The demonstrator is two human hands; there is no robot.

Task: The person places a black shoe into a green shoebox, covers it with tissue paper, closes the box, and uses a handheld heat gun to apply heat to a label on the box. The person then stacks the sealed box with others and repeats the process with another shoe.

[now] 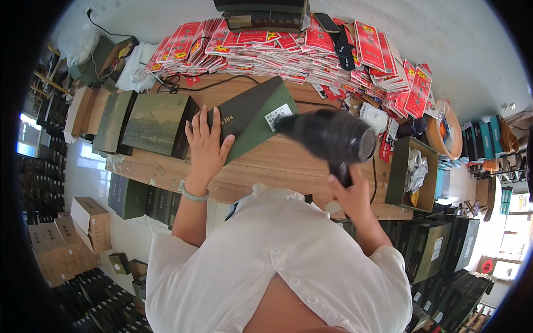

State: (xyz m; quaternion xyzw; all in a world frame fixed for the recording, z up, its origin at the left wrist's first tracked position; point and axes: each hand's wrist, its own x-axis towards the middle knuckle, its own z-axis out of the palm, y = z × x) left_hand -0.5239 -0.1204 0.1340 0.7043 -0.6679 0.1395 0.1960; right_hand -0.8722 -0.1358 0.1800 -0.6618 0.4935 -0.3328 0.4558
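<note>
Hair dryer (325, 132): black, plastic-looking, smooth with slight sheen; rear grille (367, 144) fine-textured, metal or plastic indeterminate. Green box (250, 114): smooth matt card; label (271, 116), white paper. Table (261, 173): wood-grained top, low sheen, edge scuffed. Red packets (266, 53): glossy printed paper. Shirt (222, 272): matt white cloth. Bangle (194, 195): smooth, polished, stone-like. Bag (416, 171): crumpled, shiny plastic film.

The hair dryer (323, 135) is blurred (nozzle (285, 125) included), and part of the white label (273, 114) is hidden by it; the topmost dark box (261, 5) is cut off by the upper edge.
</note>
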